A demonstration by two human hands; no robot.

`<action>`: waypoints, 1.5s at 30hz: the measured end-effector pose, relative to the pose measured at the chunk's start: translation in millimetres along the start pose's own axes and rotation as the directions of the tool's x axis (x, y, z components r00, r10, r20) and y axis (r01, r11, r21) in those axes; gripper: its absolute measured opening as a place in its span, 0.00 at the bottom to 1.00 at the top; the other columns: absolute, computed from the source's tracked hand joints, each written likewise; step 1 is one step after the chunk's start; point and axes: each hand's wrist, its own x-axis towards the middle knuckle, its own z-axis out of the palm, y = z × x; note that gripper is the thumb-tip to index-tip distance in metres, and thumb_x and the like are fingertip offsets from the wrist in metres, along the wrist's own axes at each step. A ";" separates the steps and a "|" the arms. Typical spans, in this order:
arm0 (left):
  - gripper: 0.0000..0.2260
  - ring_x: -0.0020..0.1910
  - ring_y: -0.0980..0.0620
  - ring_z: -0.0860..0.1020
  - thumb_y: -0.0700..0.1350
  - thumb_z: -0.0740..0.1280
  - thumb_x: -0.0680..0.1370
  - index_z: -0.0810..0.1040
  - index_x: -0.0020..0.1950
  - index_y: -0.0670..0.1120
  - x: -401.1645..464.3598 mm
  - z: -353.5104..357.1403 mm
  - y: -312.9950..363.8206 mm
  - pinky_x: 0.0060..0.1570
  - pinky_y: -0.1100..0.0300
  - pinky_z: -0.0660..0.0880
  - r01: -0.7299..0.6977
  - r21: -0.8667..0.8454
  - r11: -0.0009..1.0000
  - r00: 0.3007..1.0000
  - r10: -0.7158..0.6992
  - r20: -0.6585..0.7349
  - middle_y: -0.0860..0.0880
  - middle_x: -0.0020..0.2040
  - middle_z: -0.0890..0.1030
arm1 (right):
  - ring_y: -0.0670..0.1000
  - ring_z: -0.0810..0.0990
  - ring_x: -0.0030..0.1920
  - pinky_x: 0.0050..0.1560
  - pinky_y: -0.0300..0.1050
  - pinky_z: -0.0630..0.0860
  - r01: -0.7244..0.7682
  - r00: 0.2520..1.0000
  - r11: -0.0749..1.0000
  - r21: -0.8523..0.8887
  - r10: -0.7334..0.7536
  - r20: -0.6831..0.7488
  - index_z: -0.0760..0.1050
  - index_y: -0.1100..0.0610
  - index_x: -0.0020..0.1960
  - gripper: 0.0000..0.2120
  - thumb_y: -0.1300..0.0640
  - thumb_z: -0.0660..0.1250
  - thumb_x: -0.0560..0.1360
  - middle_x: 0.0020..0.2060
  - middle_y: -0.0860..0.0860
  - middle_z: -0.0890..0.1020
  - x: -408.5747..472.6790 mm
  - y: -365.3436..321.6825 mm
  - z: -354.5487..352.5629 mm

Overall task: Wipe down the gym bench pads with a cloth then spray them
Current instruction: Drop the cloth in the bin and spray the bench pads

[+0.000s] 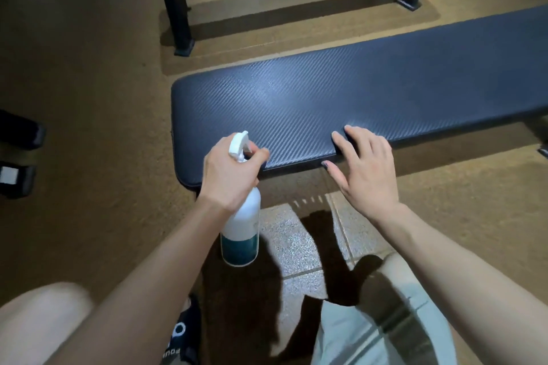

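- The spray bottle (240, 216) is held by the left hand (228, 175); the grip is clenched around the bottle's neck, just below the white trigger head (239, 144), with a finger curled at the trigger.
- The bench (370, 92) lies just ahead of that grip and stretches away to its right; its dark textured pad is what is to be sprayed.
- The right hand (366, 169) is released, its fingers straight and spread, with the fingertips (338, 138) resting on the near edge of the pad, right of the bottle grip.
- No cloth is seen, so the step in hand is judged to be the spraying.
- The nozzle is best turned forward and slightly downward from the grip, so that the mist lands on the pad and not on the floor (89, 83) to the left of it.
- The bottle is best kept near upright, so that liquid is drawn well.
- The open hand is best drawn back off the pad before the trigger is pressed, or it may be wetted.
- Short squeezes are advised, with the grip carried rightward along the pad so that the far end is covered too.
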 end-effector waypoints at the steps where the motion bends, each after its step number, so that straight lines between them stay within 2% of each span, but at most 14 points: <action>1: 0.07 0.29 0.58 0.76 0.45 0.73 0.77 0.81 0.45 0.42 -1.8 0.4 1.6 0.28 0.71 0.72 0.021 -0.011 1.000 1.000 -0.021 -0.017 0.43 0.38 0.81 | 0.61 0.72 0.68 0.70 0.58 0.66 -0.003 1.000 1.000 0.017 0.003 0.001 0.72 0.57 0.72 0.25 0.41 0.59 0.83 0.68 0.59 0.74 0.2 0.3 -0.9; 7: 0.09 0.25 0.58 0.76 0.44 0.70 0.76 0.80 0.42 0.38 -13.7 3.5 2.1 0.27 0.66 0.72 0.169 0.012 0.986 0.962 -0.162 -0.221 0.40 0.36 0.82 | 0.61 0.71 0.68 0.70 0.59 0.66 0.020 1.000 0.999 0.046 -0.020 0.000 0.72 0.57 0.72 0.24 0.43 0.61 0.83 0.69 0.59 0.74 1.1 3.1 -3.7; 12: 0.09 0.26 0.60 0.77 0.46 0.71 0.76 0.80 0.43 0.40 -25.4 1.6 3.3 0.35 0.62 0.73 0.182 -0.075 0.980 0.950 -0.195 -0.245 0.43 0.36 0.82 | 0.60 0.70 0.69 0.71 0.58 0.65 0.010 0.999 0.998 0.055 -0.013 0.039 0.70 0.56 0.72 0.24 0.43 0.64 0.82 0.69 0.57 0.73 4.1 2.5 -9.9; 16: 0.09 0.27 0.59 0.78 0.47 0.71 0.76 0.81 0.43 0.41 -34.1 8.9 8.6 0.34 0.63 0.72 0.156 -0.083 0.984 0.953 -0.172 -0.251 0.44 0.35 0.82 | 0.58 0.70 0.69 0.71 0.57 0.65 0.040 0.993 0.996 0.083 -0.049 0.107 0.68 0.53 0.72 0.27 0.49 0.70 0.75 0.67 0.56 0.72 8.4 10.2 -29.8; 19: 0.10 0.24 0.59 0.76 0.45 0.70 0.75 0.77 0.39 0.40 -38.7 28.1 21.6 0.32 0.60 0.74 0.150 -0.007 0.989 0.972 -0.149 -0.183 0.44 0.31 0.80 | 0.59 0.71 0.65 0.70 0.58 0.66 -0.126 0.989 0.991 0.041 0.123 0.082 0.70 0.54 0.68 0.27 0.50 0.71 0.71 0.63 0.57 0.73 8.2 48.1 -42.5; 21: 0.11 0.21 0.59 0.74 0.44 0.69 0.75 0.73 0.35 0.42 -39.8 45.1 31.5 0.31 0.62 0.73 0.167 0.003 0.986 0.978 -0.166 -0.123 0.45 0.29 0.78 | 0.61 0.72 0.65 0.70 0.60 0.67 -0.223 0.971 0.974 0.026 0.220 0.093 0.72 0.57 0.67 0.27 0.50 0.73 0.71 0.63 0.58 0.74 1.6 77.9 -44.7; 24: 0.10 0.22 0.56 0.76 0.44 0.71 0.74 0.73 0.36 0.44 -38.6 69.3 45.4 0.33 0.60 0.73 0.185 -0.040 0.982 0.981 -0.187 -0.054 0.46 0.31 0.78 | 0.62 0.72 0.68 0.73 0.62 0.65 -0.187 0.969 0.982 0.032 0.180 0.169 0.71 0.58 0.71 0.31 0.50 0.76 0.71 0.67 0.59 0.73 -5.9 95.4 -40.5; 27: 0.06 0.25 0.53 0.77 0.43 0.73 0.73 0.78 0.40 0.43 -40.7 90.9 60.9 0.34 0.60 0.75 0.106 -0.117 0.987 0.994 -0.108 -0.004 0.49 0.33 0.79 | 0.61 0.70 0.70 0.76 0.62 0.62 -0.191 0.966 0.979 0.073 0.174 0.190 0.71 0.58 0.72 0.34 0.49 0.77 0.71 0.68 0.59 0.72 -4.6 94.3 -42.2; 29: 0.06 0.26 0.53 0.77 0.44 0.73 0.73 0.79 0.41 0.43 -42.6 102.7 73.1 0.35 0.60 0.76 0.047 -0.086 0.995 0.999 -0.048 -0.006 0.50 0.31 0.80 | 0.61 0.68 0.72 0.78 0.61 0.59 -0.187 0.963 0.977 0.100 0.162 0.214 0.68 0.57 0.74 0.36 0.50 0.77 0.71 0.70 0.59 0.70 -5.7 97.4 -43.3; 34: 0.12 0.29 0.49 0.77 0.46 0.70 0.72 0.73 0.31 0.46 -40.9 127.1 100.0 0.36 0.54 0.75 0.045 -0.040 0.998 0.999 -0.045 0.001 0.48 0.25 0.77 | 0.57 0.64 0.76 0.80 0.56 0.56 -0.195 0.954 0.967 0.162 0.149 0.261 0.65 0.53 0.78 0.39 0.53 0.78 0.71 0.74 0.55 0.67 -8.2 105.8 -45.3; 37: 0.11 0.23 0.56 0.76 0.46 0.70 0.73 0.74 0.33 0.44 -40.6 141.6 114.5 0.29 0.62 0.71 0.049 -0.037 0.998 0.998 -0.047 0.043 0.46 0.28 0.78 | 0.56 0.66 0.74 0.77 0.52 0.62 -0.194 0.950 0.961 0.196 0.133 0.284 0.66 0.52 0.77 0.38 0.55 0.77 0.70 0.74 0.52 0.68 -5.9 110.5 -50.9; 40: 0.08 0.20 0.59 0.73 0.46 0.72 0.74 0.78 0.39 0.43 -35.9 165.4 129.8 0.22 0.70 0.66 0.025 -0.091 0.996 0.990 -0.012 0.143 0.45 0.32 0.79 | 0.55 0.71 0.71 0.73 0.51 0.67 -0.312 0.940 0.926 0.212 0.268 0.211 0.68 0.53 0.75 0.34 0.58 0.75 0.71 0.71 0.52 0.72 -13.1 128.6 -58.2; 42: 0.08 0.21 0.59 0.73 0.46 0.72 0.74 0.78 0.39 0.43 -31.0 183.1 142.2 0.24 0.69 0.67 0.001 -0.105 0.994 0.981 0.020 0.194 0.45 0.32 0.79 | 0.56 0.68 0.73 0.74 0.52 0.66 -0.418 0.902 0.889 0.188 0.382 0.201 0.66 0.53 0.76 0.35 0.58 0.75 0.71 0.72 0.53 0.71 -19.0 148.1 -62.1; 45: 0.11 0.21 0.56 0.73 0.44 0.71 0.73 0.72 0.34 0.44 -16.2 214.4 161.2 0.25 0.65 0.68 0.008 -0.108 0.994 0.969 0.019 0.246 0.47 0.27 0.76 | 0.56 0.67 0.75 0.75 0.52 0.64 -0.473 0.869 0.868 0.148 0.432 0.241 0.68 0.53 0.75 0.34 0.59 0.74 0.71 0.74 0.52 0.69 -17.8 178.8 -66.9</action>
